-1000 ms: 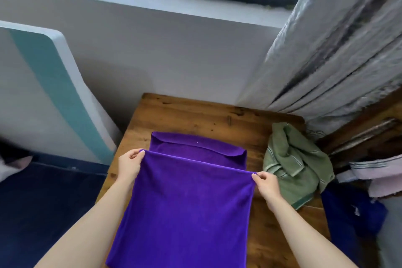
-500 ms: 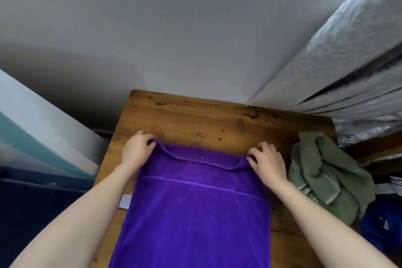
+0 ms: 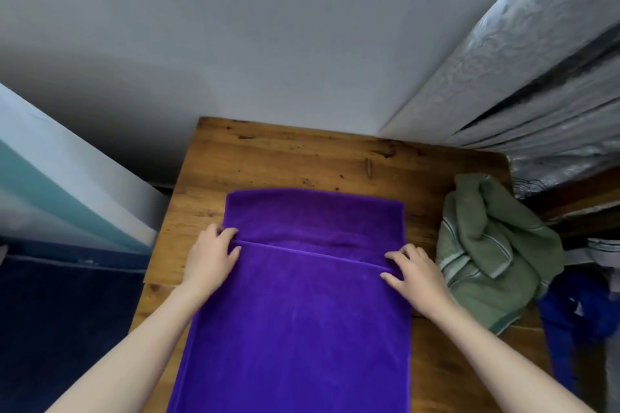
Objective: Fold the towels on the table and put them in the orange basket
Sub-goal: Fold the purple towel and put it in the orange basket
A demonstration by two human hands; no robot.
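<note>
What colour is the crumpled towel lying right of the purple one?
The crumpled towel is muted green with pale striped edging; head view.

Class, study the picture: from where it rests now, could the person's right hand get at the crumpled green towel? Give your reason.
Probably yes. The right hand rests on the purple towel at its right edge, and the green towel lies just beside it on the table, with nothing between them.

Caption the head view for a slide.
Left hand and right hand press along a fold in the purple towel on the wooden table; crumpled green towel beside it.
</note>
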